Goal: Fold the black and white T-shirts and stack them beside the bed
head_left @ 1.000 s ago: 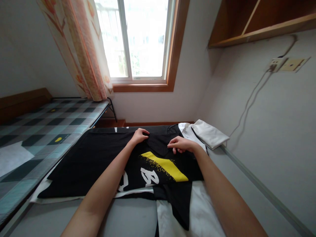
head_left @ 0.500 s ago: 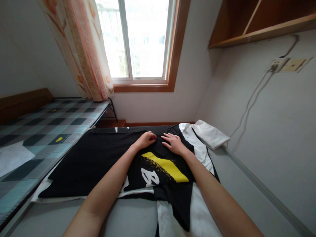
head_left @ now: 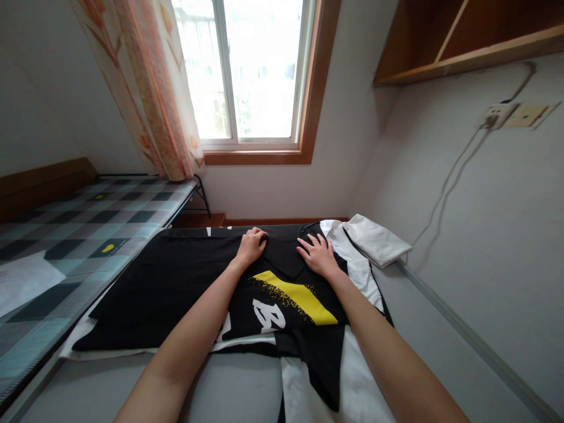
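Observation:
A black shirt [head_left: 247, 320] with a yellow stripe and a white letter print lies spread in front of me, with black and white sleeve parts toward the near right. My left hand [head_left: 252, 245] rests on the black fabric near its far side, fingers slightly bent and nothing visible in them. To its right, my right hand [head_left: 318, 254] lies flat on the shirt with the fingers spread. A black cloth section [head_left: 154, 288] stretches left from the printed part, its white underlayer showing at the near edge. White fabric [head_left: 359, 255] shows beside my right hand.
The clothes lie on a pale grey surface [head_left: 240, 388]. A folded white cloth [head_left: 379, 238] sits at the far right corner by the wall. On the left is a checkered bed [head_left: 132, 205] with a paper sheet [head_left: 29, 282]. A wooden shelf [head_left: 467, 64] hangs upper right.
My left hand has moved left across the black fabric and my right hand slightly right, so the gap between them is wider. The fabric between them looks flatter.

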Motion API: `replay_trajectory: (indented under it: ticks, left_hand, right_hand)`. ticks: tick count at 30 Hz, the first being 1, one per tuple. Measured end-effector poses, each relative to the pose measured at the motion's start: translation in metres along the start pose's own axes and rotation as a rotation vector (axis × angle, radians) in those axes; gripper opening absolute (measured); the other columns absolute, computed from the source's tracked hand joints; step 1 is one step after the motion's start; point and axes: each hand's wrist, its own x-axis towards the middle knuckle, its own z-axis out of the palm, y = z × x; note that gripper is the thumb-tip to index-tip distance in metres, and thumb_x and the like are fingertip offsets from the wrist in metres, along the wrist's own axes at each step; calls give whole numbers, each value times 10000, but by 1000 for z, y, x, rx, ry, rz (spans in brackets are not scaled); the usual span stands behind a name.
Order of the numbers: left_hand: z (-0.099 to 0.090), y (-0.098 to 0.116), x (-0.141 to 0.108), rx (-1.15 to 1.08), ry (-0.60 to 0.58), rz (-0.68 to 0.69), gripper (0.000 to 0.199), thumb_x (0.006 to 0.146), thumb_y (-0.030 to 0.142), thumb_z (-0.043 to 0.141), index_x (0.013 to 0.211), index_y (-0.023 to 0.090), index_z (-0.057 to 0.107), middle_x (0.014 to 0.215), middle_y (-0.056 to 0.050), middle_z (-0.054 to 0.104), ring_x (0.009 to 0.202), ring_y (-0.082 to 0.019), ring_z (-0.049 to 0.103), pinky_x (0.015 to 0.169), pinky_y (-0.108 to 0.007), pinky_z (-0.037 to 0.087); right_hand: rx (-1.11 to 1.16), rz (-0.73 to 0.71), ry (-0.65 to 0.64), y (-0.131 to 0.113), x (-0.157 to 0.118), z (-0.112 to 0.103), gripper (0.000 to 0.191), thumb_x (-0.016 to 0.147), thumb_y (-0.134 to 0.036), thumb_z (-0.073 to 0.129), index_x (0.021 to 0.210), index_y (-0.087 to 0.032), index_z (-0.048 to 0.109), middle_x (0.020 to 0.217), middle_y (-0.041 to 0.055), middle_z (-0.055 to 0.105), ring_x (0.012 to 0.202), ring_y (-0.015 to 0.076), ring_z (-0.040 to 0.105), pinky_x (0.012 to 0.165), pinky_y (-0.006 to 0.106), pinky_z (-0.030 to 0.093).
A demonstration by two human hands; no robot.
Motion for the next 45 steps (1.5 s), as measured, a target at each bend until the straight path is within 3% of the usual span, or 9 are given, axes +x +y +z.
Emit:
replay_trajectory:
  ticks: [4,7,13,18,24,31,38,42,45]
  left_hand:
    - [-1,-2,1,-5,21,-141,222,847,281,597,1052,225,659,967,-58,667,981,-240,590,876,-374,445]
    - [-2,-3,2,-68,-2,-153,218,852,303,592,1050,250,666,900,-24,706,976,-233,602,903,-381,429]
    - [-1,-4,3,-123,-12,-133,221,829,270,613,1026,279,712,1004,-2,728,1031,-212,611,946,-352,428]
    - [-1,-5,4,-161,-24,-133,243,834,261,608,1046,295,723,1053,5,728,1039,-205,614,920,-328,444]
    - [-4,-2,3,-97,-20,-173,214,861,321,590,1002,308,751,937,-12,751,1016,-254,619,944,-425,403]
    - [-6,-3,5,-222,-34,-155,229,842,285,628,1041,288,740,995,3,751,851,-183,664,844,-329,474]
    - [-1,-4,4,-162,-39,-116,265,842,216,596,1067,283,721,1135,5,710,964,-193,652,891,-337,460]
    - [0,-2,2,-110,-19,-111,283,824,180,579,1051,270,721,1121,-1,704,1008,-213,629,920,-363,438]
    - [0,-2,2,-97,-6,-100,286,826,176,577,1055,273,718,1125,-7,696,1018,-219,622,924,-371,430]
  right_hand:
    - [20,128,187,5,0,-2,372,942,-386,444,1210,-249,664,1321,119,534,1231,308,419,1013,461,338]
    - [44,193,255,9,1,-4,319,895,-317,515,1144,-227,692,1172,130,573,1098,306,474,907,433,391]
    - [137,64,287,8,2,-1,272,890,-301,513,1040,-232,729,1048,101,599,1003,260,510,860,400,374]
    - [161,-118,214,5,2,2,340,917,-403,481,1097,-242,721,1134,91,618,1056,249,521,898,388,366]
    - [110,-86,136,4,1,2,382,935,-410,427,1159,-264,700,1210,90,611,1114,268,507,925,403,370]
    - [104,-69,126,4,1,2,390,927,-390,440,1182,-229,687,1215,102,607,1120,272,501,936,403,367]
    - [105,-60,162,3,1,0,391,931,-376,430,1149,-190,696,1199,123,625,1110,274,518,949,415,365]
    - [137,-169,208,-4,0,-4,434,954,-421,400,1228,-195,651,1288,110,602,1214,254,486,1036,407,314]
    - [127,-293,126,-12,-1,-4,517,959,-495,376,1356,-214,549,1439,83,496,1354,251,371,1098,410,258]
